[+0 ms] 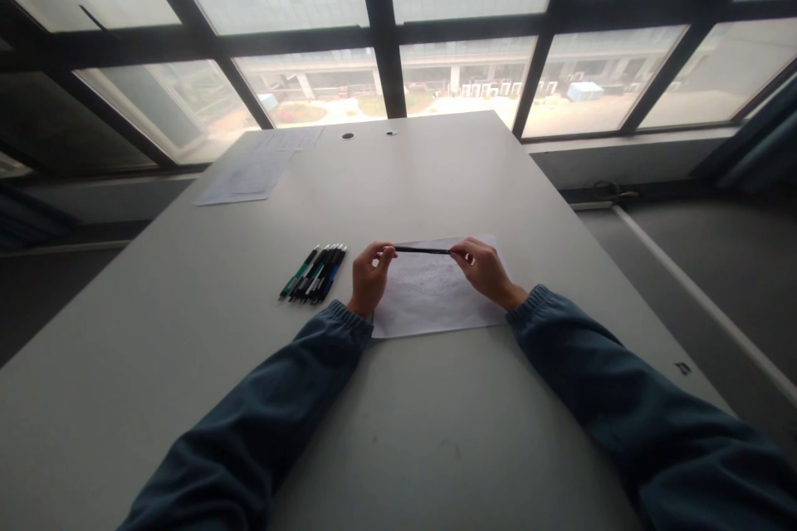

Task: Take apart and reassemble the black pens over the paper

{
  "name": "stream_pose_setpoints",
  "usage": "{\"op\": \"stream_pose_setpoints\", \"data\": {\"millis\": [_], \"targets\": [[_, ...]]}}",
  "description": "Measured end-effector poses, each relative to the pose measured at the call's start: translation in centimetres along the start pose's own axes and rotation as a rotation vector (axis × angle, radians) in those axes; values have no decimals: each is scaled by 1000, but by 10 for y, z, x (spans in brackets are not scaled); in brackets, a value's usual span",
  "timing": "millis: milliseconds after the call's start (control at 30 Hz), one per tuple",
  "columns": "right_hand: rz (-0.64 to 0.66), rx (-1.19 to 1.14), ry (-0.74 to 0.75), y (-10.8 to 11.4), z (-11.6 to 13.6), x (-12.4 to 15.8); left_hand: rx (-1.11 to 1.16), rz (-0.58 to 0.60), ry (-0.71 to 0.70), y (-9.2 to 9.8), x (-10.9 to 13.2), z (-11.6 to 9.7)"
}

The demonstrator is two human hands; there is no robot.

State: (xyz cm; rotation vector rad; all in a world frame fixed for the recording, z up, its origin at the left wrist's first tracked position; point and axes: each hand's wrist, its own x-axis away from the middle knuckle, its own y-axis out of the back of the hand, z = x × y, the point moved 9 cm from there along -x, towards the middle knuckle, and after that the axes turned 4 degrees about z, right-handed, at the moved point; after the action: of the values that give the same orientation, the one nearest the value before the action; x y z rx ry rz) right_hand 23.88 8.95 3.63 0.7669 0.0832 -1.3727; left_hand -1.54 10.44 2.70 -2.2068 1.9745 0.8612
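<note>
A slim black pen [423, 250] is stretched level between my two hands, above a sheet of white paper [436, 311]. My left hand [371, 274] pinches its left end between thumb and fingers. At the other end, my right hand [484, 268] is closed on the pen's tip area in the same way. Faint marks show on the paper. To the left of my left hand lies a row of several pens [313, 274], mostly black with some green and blue, side by side on the table.
The white table [187, 348] reaches forward to large framed windows [386, 25]. Other printed sheets [249, 174] lie at its far left. Two round holes [347, 136] are near the far edge. A small dark mark [683, 367] sits near the right edge.
</note>
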Motion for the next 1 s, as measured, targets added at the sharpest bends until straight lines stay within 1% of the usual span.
{"op": "stream_pose_setpoints", "data": {"millis": [233,400,600,733,867,933,1000], "targets": [[30,59,10,-1,0,1,-11,6,-1,1,0,-5],[79,102,70,-5,7,1,-14,-23,8,4,0,-7],[173,192,128,-15,15,2,-63,-69,47,9,-1,-4],[172,228,123,-16,17,1,-79,-77,74,10,-1,-1],[124,320,115,-7,12,-6,-97,-1,70,2,-4,0],[68,367,82,5,3,-13,-101,40,78,-3,-6,2],[-22,407,9,27,-13,-20,-119,64,105,-7,-6,6]]}}
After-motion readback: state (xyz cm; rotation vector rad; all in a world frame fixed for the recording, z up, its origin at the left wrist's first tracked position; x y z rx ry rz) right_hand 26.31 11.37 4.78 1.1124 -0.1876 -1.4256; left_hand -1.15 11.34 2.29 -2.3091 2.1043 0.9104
